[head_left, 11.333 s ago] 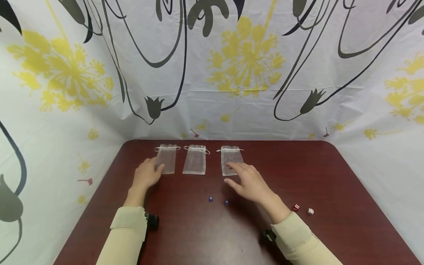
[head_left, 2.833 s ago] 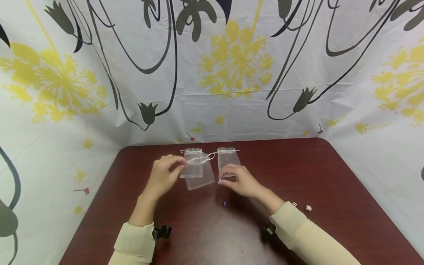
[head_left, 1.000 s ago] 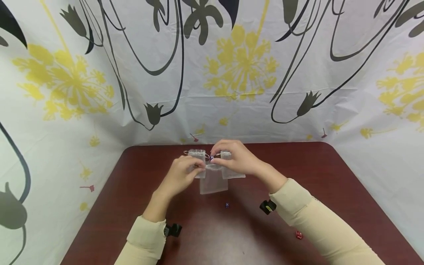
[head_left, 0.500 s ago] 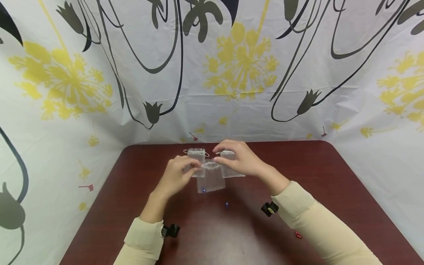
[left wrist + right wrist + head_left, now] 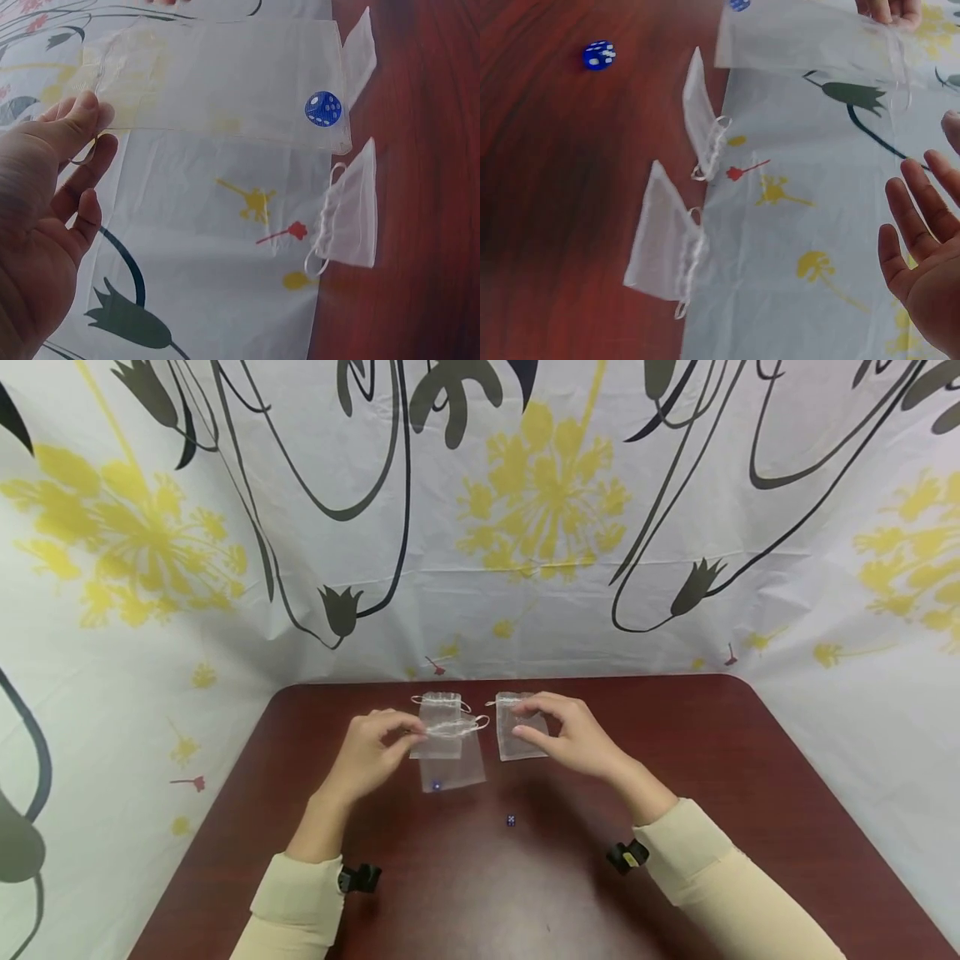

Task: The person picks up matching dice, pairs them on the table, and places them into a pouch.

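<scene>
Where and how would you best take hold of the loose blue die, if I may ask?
I'd probably pinch two opposite side faces of the die, coming from above with the free right hand: it's a small cube flat on the table, nothing touching its sides.

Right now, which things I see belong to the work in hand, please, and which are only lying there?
In the work:
left hand, pinching a bag
blue die, inside that bag
right hand, holding nothing

Only lying there, perhaps for later:
loose die, on the table
second bag and third bag, also on the table
</scene>
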Demonstrator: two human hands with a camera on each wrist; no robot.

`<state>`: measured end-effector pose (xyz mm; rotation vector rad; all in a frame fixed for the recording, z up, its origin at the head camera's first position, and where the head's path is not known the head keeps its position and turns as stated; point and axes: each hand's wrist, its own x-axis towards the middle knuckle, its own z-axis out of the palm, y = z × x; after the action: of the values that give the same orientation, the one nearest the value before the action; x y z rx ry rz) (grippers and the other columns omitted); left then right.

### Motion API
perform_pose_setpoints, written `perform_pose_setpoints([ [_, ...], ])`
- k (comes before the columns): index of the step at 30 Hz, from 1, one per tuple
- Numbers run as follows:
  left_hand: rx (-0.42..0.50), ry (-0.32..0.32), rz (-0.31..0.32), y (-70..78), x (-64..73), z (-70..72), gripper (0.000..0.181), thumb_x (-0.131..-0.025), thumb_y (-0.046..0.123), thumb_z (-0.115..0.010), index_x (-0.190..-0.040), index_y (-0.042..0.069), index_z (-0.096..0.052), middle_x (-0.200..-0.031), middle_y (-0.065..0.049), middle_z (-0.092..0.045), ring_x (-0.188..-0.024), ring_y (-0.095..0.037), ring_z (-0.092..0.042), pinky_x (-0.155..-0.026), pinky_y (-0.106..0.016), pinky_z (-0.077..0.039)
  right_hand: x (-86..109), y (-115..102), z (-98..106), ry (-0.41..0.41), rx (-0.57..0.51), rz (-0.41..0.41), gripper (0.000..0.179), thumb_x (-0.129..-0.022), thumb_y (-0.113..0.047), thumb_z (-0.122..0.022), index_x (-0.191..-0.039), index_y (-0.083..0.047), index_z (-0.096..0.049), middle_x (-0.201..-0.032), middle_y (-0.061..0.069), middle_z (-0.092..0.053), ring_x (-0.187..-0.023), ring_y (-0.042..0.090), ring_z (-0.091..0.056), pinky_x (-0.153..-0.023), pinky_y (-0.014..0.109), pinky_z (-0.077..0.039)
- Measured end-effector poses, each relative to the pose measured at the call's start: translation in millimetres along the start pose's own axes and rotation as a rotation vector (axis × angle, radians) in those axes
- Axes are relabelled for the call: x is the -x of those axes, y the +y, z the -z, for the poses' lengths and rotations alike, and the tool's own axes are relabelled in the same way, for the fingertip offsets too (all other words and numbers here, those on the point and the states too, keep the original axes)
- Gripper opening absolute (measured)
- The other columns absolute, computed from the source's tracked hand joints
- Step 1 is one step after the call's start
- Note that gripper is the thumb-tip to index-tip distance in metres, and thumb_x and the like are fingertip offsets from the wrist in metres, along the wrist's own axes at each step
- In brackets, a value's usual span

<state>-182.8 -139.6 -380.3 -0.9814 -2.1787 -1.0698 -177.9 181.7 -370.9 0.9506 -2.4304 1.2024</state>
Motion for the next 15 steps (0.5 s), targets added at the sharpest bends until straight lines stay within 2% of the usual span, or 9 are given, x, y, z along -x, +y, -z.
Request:
perform_pose_setpoints([
  [3,-0.006,0.000,0.014,-2.2,0.6,5.9,0.020,-0.076,-0.004,-0.085,-0.086,0.010,-0.077,-0.082,0.002,-0.075,-0.071,-0.012,-0.063,-0.066,-0.028,-0.048,7.4,4,-1,0.013,-0.005,-0.021,0.024,-0.090,-0.013,-0.078,-0.113,-0.011,-0.073,-0.109,0.005,-0.072,-0.099,0.018,-0.064,-0.078,0.032,-0.049],
  [6,-0.019,-0.005,0.037,-3.5,1.9,10.1,0.019,-0.076,-0.004,-0.085,-0.086,0.010,-0.077,-0.082,0.002,-0.075,-0.073,-0.013,-0.064,-0.067,-0.029,-0.049,12.8,8,-4,0.016,-0.002,-0.033,0.024,-0.091,-0.013,-0.078,-0.114,-0.012,-0.073,-0.110,0.004,-0.072,-0.102,0.018,-0.064,-0.081,0.034,-0.049],
  [11,-0.017,-0.006,0.048,-7.5,4.9,10.4,0.017,-0.077,-0.004,-0.083,-0.086,0.009,-0.076,-0.083,0.000,-0.075,-0.075,-0.015,-0.067,-0.070,-0.026,-0.049,19.0,15,-9,0.030,0.001,-0.036,0.023,-0.090,-0.013,-0.078,-0.113,-0.012,-0.073,-0.108,0.002,-0.072,-0.099,0.018,-0.064,-0.077,0.030,-0.047],
  [15,-0.007,-0.007,0.042,-7.6,5.4,9.2,0.017,-0.077,-0.004,-0.083,-0.087,0.008,-0.076,-0.083,-0.001,-0.075,-0.075,-0.015,-0.067,-0.070,-0.026,-0.050,25.9,22,-17,0.049,-0.010,-0.030,0.021,-0.089,-0.011,-0.078,-0.110,-0.010,-0.074,-0.103,0.004,-0.072,-0.090,0.021,-0.062,-0.069,0.027,-0.045],
])
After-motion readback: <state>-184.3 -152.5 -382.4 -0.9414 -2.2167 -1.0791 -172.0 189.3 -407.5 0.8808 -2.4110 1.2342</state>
